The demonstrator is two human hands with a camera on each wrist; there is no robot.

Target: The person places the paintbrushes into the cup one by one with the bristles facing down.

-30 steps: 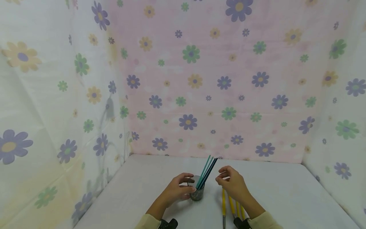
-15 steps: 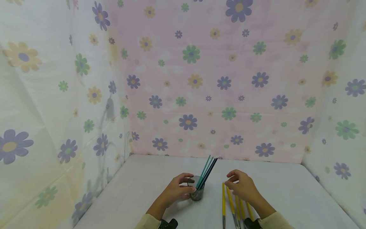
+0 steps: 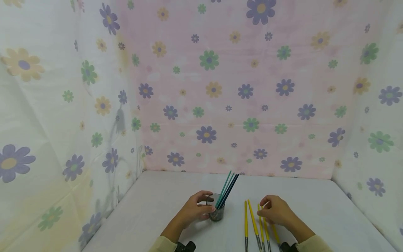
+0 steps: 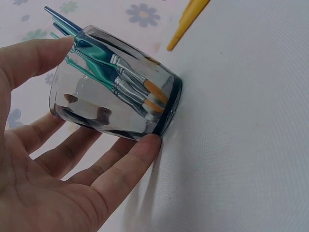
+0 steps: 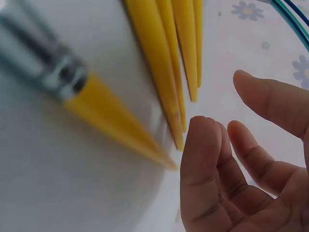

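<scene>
My left hand holds a clear glass tumbler on the white table, thumb at the rim and fingers round the side and base. Teal and dark blue paintbrushes lean in it, handles up; their orange-and-white bristles show through the glass wall. To the right lie several yellow-handled paintbrushes, side by side, metal ferrules towards me. Over the handles of the rightmost ones hovers my right hand, fingers loosely bent. The right wrist view shows nothing between its thumb and fingers, with yellow handle tips beside them.
The white table runs back to a pink flowered cloth. Flowered cloth also hangs at the left and right sides. Dark cameras sit on both wrists.
My right hand has moved right and a little towards me, away from the tumbler and across the yellow paintbrushes, uncovering more of their handles. The left hand and tumbler have stayed put.
</scene>
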